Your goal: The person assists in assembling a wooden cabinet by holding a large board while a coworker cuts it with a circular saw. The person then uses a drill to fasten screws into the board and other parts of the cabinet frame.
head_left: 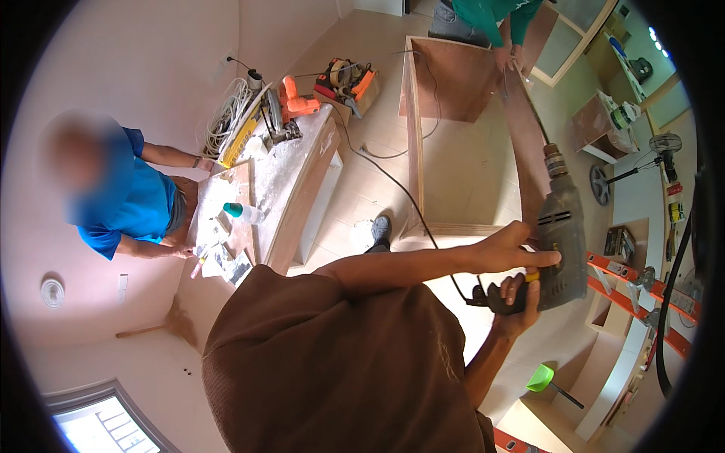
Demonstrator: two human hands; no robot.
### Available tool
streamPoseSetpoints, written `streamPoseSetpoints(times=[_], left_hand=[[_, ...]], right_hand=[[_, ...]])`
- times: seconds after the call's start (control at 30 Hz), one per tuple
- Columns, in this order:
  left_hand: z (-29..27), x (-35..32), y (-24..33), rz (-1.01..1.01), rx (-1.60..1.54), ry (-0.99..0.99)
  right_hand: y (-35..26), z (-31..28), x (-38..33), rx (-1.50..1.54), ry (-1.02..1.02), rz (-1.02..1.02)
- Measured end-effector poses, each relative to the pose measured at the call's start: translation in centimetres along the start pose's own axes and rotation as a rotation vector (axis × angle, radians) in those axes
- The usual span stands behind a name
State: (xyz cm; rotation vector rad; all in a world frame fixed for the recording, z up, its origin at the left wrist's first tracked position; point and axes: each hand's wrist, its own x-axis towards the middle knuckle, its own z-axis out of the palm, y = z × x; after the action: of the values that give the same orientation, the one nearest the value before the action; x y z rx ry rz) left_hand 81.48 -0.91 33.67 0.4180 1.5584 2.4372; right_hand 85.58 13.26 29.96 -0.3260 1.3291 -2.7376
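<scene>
Both hands clamp a grey corded electric drill (560,249): the left hand (507,249) braces its body, the right hand (517,302) wraps the handle. Its chuck presses against the side panel of an unfinished plywood cabinet frame (521,128), which another person's hands (507,57) steady at the far end. The frame stands open and backless. A cluttered workbench (283,174) lies beyond.

Grey corded drill (563,241) held upright; its bit against brown wooden panel (525,128)

Both hands (507,253) (517,306) fwd, fingers curled
</scene>
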Motion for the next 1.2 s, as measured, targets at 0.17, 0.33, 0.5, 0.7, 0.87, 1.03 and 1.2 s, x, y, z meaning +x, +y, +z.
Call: streamPoseSetpoints(times=[0.17, 0.33, 0.5, 0.7, 0.87, 1.03, 1.2], left_hand=[[-7.1, 0.9, -1.9, 0.371, 0.788, 0.228], [-23.5, -4.2, -10.1, -0.280, 1.430, 1.322], [-34.2, -5.7, -17.3, -0.511, 0.321, 1.287], [-36.6, -0.4, -15.9, 0.018, -0.513, 1.415], [-36.6, 3.5, -8.0, 0.387, -0.589, 1.313], [-36.9, 5.9, -3.7, 0.458, -0.540, 1.345], [-35.7, 7.7, -2.2, 0.488, -0.467, 1.307]], right_hand=[[-4.4, -1.1, 0.3, -0.098, -0.001, -0.043], [-7.6, -0.9, 1.7, -0.140, 0.025, -0.156], [-11.6, -0.9, 2.9, -0.086, 0.065, -0.259], [-14.9, -3.9, 4.8, -0.257, 0.345, -0.423], [-17.1, -9.9, 7.6, -0.207, 0.383, -0.338], [-14.6, -7.6, 11.7, -0.503, 0.434, -0.415], [-13.3, -5.9, 15.4, -0.595, 0.649, -0.420]])
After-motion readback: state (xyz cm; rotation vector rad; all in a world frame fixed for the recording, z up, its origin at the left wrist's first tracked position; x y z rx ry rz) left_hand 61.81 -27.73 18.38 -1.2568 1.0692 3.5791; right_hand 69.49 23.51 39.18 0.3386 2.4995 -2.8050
